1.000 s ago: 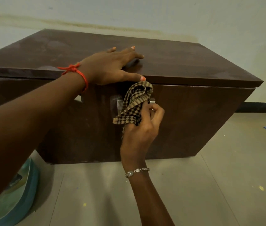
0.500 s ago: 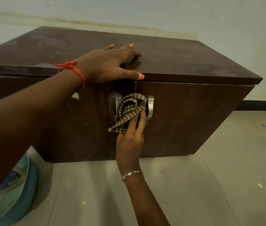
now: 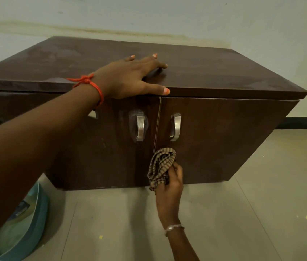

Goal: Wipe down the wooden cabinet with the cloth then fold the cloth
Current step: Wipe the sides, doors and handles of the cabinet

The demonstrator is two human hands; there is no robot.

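A low dark brown wooden cabinet (image 3: 224, 132) stands on the floor against the wall, with two doors and two metal handles (image 3: 175, 127). My left hand (image 3: 130, 78) lies flat on the cabinet top near its front edge, fingers spread, thumb along the edge. My right hand (image 3: 169, 183) grips a bunched brown checked cloth (image 3: 160, 166) and presses it against the lower part of the doors, at the seam between them, close to the floor.
A teal round container (image 3: 17, 230) sits on the floor at the lower left, beside the cabinet. A pale tiled floor (image 3: 252, 213) spreads in front and to the right. A black skirting strip (image 3: 303, 123) runs along the wall behind.
My right hand has slid the cloth down the door seam, from just under the top edge, past the handles, to near the bottom. My left hand has stayed on the top.
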